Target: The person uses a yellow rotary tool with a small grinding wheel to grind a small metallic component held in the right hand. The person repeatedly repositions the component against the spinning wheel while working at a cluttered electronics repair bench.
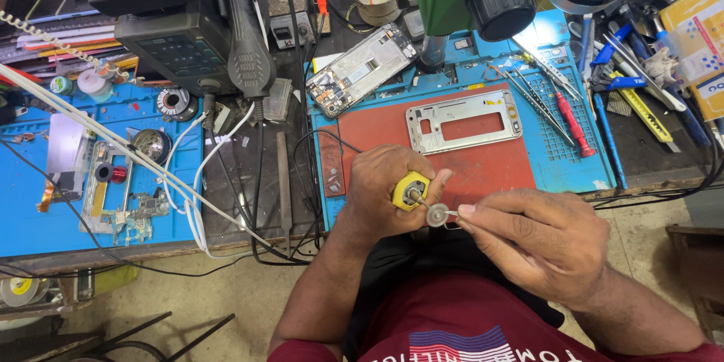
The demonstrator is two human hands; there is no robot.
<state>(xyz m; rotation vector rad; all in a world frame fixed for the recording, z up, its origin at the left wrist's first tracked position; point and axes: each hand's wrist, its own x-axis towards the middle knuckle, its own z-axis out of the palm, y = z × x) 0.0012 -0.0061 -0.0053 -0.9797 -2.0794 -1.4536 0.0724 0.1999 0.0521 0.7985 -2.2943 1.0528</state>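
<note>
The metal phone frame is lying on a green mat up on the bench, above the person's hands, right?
Not quite. The metal phone frame does lie on the bench above the hands, but the mat under it is red, not green. That red mat sits on a larger blue mat. The head view shows this clearly.

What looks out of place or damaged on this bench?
An opened phone lies askew, half off the blue mat, its insides exposed. A bare metal frame sits on the red mat. Loose tools are scattered at right. No spills.
</note>
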